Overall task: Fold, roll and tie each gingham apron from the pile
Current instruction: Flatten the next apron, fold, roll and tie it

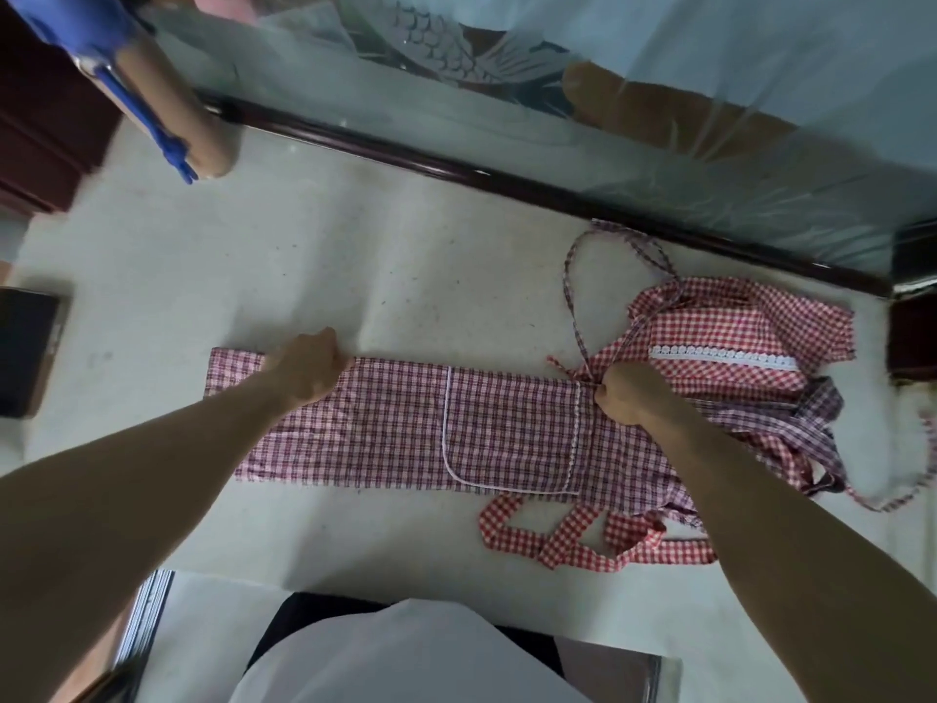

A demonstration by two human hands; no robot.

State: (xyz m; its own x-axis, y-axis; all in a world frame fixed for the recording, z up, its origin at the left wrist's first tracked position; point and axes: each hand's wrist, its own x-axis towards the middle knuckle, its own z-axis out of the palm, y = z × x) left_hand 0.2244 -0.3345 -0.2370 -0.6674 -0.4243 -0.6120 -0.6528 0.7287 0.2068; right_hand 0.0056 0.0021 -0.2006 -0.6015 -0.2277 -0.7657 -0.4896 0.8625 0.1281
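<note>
Holding both ends of a folded apron [405, 428], we keep it stretched in a long band across the counter [355, 276]. Our left hand [307, 367] sits on the band's far edge near its left end, fingers curled down over the cloth as if gripping that edge; a short stub of gingham sticks out beyond the hand to the left. Our right hand [628, 395] is a closed fist at the band's right end, bunching the fabric where the thin ties [575, 307] come out; those ties loop away from the fist toward the far side of the counter. Between the two hands the apron lies flat, its pocket [512, 433], edged in white trim, just left of the right hand.

Beyond and to the right of the right hand lies the pile [735, 342] of other gingham aprons, brighter red, one showing a strip of white lace. It touches the right end of the apron we hold, and darker checked cloth spills out under our right forearm. A red gingham strap [568, 537] lies twisted on the counter on our side of the right hand, partly under the folded band.

Far beyond the left hand, a cardboard roll [172, 98] with a blue handle rests near the counter's back edge. Well to the left of the left hand sits a dark flat object [25, 347], too unclear to identify.
</note>
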